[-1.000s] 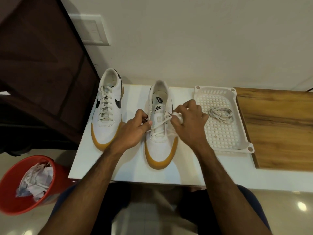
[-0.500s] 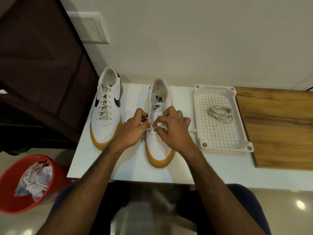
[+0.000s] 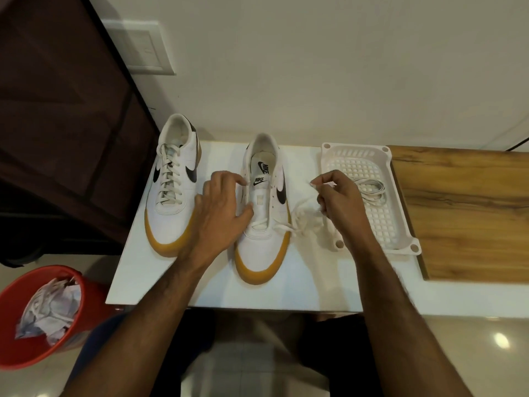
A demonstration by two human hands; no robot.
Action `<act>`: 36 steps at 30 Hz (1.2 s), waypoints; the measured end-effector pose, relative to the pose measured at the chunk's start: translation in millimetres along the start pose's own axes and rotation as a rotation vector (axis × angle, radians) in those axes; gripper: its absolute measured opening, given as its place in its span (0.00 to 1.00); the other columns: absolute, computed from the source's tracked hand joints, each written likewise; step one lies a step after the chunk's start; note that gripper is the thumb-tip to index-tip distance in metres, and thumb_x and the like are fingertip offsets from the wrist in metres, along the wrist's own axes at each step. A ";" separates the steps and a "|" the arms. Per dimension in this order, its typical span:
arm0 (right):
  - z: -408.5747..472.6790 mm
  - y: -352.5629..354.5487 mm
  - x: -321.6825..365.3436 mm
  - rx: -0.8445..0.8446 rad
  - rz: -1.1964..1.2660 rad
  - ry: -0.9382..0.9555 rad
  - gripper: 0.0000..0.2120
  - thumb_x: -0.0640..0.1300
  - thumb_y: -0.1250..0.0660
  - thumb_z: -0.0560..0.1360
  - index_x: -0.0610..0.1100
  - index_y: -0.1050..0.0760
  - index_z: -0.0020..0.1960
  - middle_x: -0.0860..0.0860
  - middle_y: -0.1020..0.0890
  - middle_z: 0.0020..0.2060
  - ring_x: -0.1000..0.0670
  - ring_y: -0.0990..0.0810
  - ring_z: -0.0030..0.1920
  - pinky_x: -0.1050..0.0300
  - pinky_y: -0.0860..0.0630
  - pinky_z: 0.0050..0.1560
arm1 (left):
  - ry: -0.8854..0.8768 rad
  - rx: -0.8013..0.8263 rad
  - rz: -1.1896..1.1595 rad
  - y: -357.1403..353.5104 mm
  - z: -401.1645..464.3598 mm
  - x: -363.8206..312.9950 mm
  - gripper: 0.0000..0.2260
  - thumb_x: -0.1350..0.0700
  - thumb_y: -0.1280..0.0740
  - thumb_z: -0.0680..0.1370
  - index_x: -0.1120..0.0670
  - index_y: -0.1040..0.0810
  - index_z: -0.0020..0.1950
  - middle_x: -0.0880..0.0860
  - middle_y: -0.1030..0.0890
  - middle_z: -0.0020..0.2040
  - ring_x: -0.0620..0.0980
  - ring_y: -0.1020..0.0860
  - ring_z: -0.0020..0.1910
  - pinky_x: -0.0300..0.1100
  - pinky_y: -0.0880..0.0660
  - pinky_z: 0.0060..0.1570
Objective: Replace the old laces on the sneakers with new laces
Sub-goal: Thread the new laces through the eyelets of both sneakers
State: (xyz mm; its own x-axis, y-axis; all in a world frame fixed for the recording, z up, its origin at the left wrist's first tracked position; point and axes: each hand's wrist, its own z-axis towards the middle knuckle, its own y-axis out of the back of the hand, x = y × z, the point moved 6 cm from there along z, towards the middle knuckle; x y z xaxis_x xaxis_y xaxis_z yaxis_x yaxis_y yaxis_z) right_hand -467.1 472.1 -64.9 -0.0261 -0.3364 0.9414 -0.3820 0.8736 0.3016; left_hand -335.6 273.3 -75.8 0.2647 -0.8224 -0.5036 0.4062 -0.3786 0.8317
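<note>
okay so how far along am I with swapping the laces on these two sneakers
Early on. Done: the right sneaker has its upper eyelets bare. In hand: your right hand pinches the old lace, which trails from the lowest eyelets, while your left hand steadies the shoe. Left: freeing that lace, unlacing the fully laced left sneaker, and threading new ones; one bundled lace waits in the white tray.

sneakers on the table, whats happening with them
A person is unlacing the right sneaker. The right hand pinches the old lace, drawn out to the side, still threaded at the lowest eyelets. The left hand steadies the shoe. The left sneaker is fully laced; a coiled lace waits in the tray.
</note>
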 end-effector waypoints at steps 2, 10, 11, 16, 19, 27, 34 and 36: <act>-0.7 0.1 -4.1 0.049 -0.327 0.013 0.11 0.39 0.39 0.77 0.50 0.20 0.49 0.51 0.20 0.34 0.51 0.25 0.31 0.57 0.29 0.34 | -0.132 0.000 0.143 -0.1 -0.4 -15.2 0.14 0.51 0.30 0.76 0.50 0.26 0.60 0.52 0.28 0.60 0.54 0.29 0.56 0.50 0.34 0.51; -4.6 -26.2 -6.9 0.192 -0.700 0.033 0.15 0.56 0.35 0.78 0.48 0.16 0.41 0.53 0.16 0.37 0.52 0.18 0.38 0.58 0.24 0.40 | -0.182 0.174 0.128 -15.4 -4.4 -20.0 0.12 0.43 0.34 0.73 0.47 0.20 0.51 0.46 0.28 0.56 0.49 0.30 0.55 0.45 0.47 0.50; -4.4 -30.2 -5.5 0.168 -0.688 0.069 0.17 0.58 0.34 0.78 0.48 0.15 0.41 0.52 0.17 0.39 0.52 0.19 0.41 0.59 0.27 0.39 | -0.163 0.176 0.117 -15.4 -3.8 -20.4 0.11 0.44 0.32 0.73 0.46 0.19 0.51 0.46 0.28 0.56 0.49 0.30 0.56 0.45 0.47 0.50; -10.4 -57.0 -3.1 0.104 -0.619 0.134 0.22 0.68 0.36 0.75 0.50 0.19 0.47 0.53 0.23 0.49 0.51 0.24 0.53 0.49 0.28 0.54 | -0.077 0.155 0.163 -16.2 -2.9 -25.4 0.08 0.48 0.28 0.77 0.48 0.18 0.54 0.48 0.27 0.60 0.50 0.29 0.60 0.44 0.47 0.52; -11.5 -59.9 -2.3 0.040 -0.650 0.112 0.19 0.67 0.34 0.75 0.51 0.21 0.47 0.54 0.25 0.51 0.49 0.26 0.58 0.49 0.35 0.55 | -0.073 0.116 0.105 -15.2 -2.3 -23.8 0.03 0.53 0.26 0.76 0.50 0.17 0.48 0.49 0.25 0.57 0.51 0.27 0.57 0.46 0.41 0.52; -17.9 -60.4 10.9 -0.074 -0.741 0.189 0.11 0.55 0.32 0.74 0.50 0.16 0.45 0.55 0.27 0.54 0.50 0.34 0.59 0.51 0.45 0.53 | -0.084 0.041 -0.177 -0.2 -1.3 -16.7 0.07 0.63 0.28 0.77 0.56 0.25 0.48 0.52 0.26 0.61 0.50 0.20 0.47 0.41 0.22 0.46; -11.5 -56.1 1.3 -0.006 -0.540 0.058 0.05 0.54 0.29 0.74 0.54 0.20 0.42 0.57 0.29 0.53 0.51 0.34 0.61 0.50 0.44 0.57 | 0.322 0.121 -0.480 4.9 -5.6 30.4 0.02 0.60 0.32 0.80 0.54 0.24 0.50 0.51 0.23 0.55 0.49 0.19 0.51 0.44 0.23 0.47; -9.9 -56.0 0.3 0.015 -0.522 0.048 0.05 0.53 0.30 0.74 0.54 0.21 0.41 0.56 0.29 0.54 0.50 0.34 0.61 0.50 0.43 0.57 | 0.076 0.051 -0.276 10.1 -3.4 12.6 0.09 0.58 0.29 0.78 0.50 0.24 0.56 0.47 0.27 0.59 0.47 0.23 0.55 0.44 0.26 0.52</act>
State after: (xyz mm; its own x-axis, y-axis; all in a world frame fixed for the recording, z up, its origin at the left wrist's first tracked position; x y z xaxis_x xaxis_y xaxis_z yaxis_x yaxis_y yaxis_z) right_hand -436.6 426.6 -80.0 0.2131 -0.7092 0.6721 -0.3457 0.5886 0.7307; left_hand -325.2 260.5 -74.5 0.2155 -0.6522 -0.7268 0.4281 -0.6059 0.6706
